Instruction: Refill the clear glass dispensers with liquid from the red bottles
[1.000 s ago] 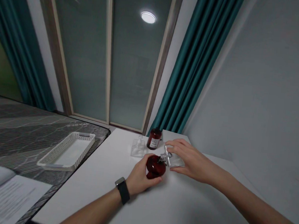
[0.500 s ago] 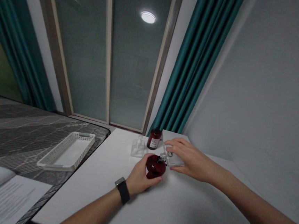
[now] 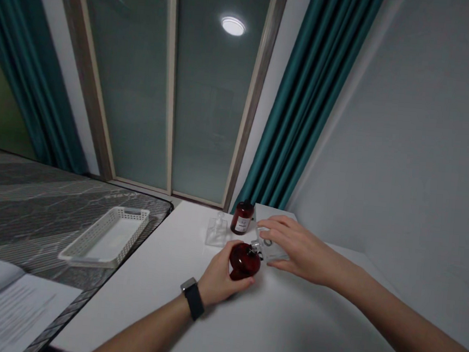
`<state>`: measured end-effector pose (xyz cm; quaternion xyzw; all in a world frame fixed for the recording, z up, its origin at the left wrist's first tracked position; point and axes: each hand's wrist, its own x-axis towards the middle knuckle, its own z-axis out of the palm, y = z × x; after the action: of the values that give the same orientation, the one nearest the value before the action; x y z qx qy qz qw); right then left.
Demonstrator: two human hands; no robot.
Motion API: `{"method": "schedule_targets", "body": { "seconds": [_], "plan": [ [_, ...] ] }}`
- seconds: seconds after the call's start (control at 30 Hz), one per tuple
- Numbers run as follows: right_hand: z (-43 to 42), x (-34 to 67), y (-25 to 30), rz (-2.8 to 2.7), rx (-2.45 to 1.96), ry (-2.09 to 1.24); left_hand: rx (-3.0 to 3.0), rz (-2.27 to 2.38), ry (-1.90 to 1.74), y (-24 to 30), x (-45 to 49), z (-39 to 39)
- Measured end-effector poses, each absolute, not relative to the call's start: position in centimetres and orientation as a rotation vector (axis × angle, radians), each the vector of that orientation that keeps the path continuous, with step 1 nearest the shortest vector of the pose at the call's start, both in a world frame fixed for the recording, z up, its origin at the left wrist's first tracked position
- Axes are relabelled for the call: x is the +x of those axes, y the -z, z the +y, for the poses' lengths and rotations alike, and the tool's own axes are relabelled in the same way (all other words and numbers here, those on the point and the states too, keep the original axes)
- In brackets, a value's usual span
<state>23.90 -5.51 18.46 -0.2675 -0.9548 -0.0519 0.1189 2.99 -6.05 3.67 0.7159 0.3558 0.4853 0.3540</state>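
Note:
My left hand (image 3: 226, 274), with a dark watch on its wrist, is wrapped round a dark red-brown bottle (image 3: 245, 261). My right hand (image 3: 289, 245) grips a clear square bottle (image 3: 271, 250), tilted on its side. The clear bottle's neck meets the mouth of the brown bottle; whether liquid passes between them I cannot make out. Just behind stands a second brown bottle (image 3: 242, 218) with a white label and a dark cap. Left of that one is another clear square bottle (image 3: 216, 232), upright, with a narrow neck.
A white box (image 3: 275, 209) sits at the back of the white table (image 3: 150, 289). On the dark surface to the left lie a white perforated basket (image 3: 125, 254) and an open book (image 3: 22, 302). A grey wall (image 3: 433, 160) rises on the right.
Almost nothing differs. Both hands keep their grips, and the clear bottle stays tilted against the mouth of the brown bottle.

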Motion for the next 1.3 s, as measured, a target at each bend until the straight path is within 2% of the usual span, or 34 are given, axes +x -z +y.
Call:
{"method": "schedule_targets", "body": {
  "seconds": [0.97, 1.17, 1.3],
  "plan": [
    [-5.8, 25.0, -15.3, -2.578, -0.865, -0.005, 1.84, 0.935, -1.212, -3.7, 3.0, -5.7],
    [-5.7, 25.5, -11.5, -2.255, -0.956, -0.071, 1.831, 0.962, -1.174, -3.7, 2.9, -5.6],
    [-5.5, 24.9, -7.7, -1.91, -1.062, -0.284, 1.827, 0.97, -1.171, -3.7, 2.9, -5.6]
  ]
}}
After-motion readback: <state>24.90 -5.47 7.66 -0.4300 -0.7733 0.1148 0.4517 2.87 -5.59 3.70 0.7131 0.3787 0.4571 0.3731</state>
